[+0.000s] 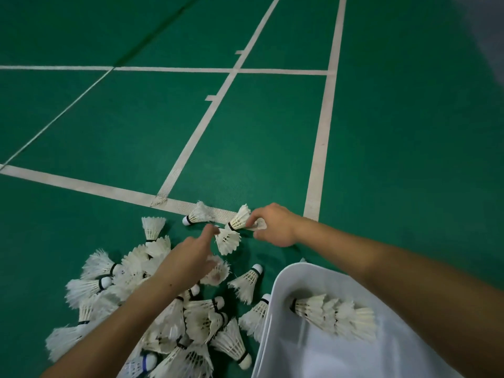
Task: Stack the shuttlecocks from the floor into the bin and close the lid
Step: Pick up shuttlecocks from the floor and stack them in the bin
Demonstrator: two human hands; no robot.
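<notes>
Right hand (275, 225) pinches a shuttlecock (240, 218) on the court line; left hand (191, 257), fingers loosely extended, touches another shuttlecock (227, 241). White bin (286, 350) at lower right already holds a stack (332, 313), with the pile (169, 317) beside it. No lettering readable.

bin (275, 309): cut off by bottom edge | pile of shuttlecocks (131, 268): partly hidden under left forearm

green court floor (272, 126) | white boundary lines (320, 148) cross it, meeting at right angles | short white tick marks (210, 98) beside the centre line
</notes>
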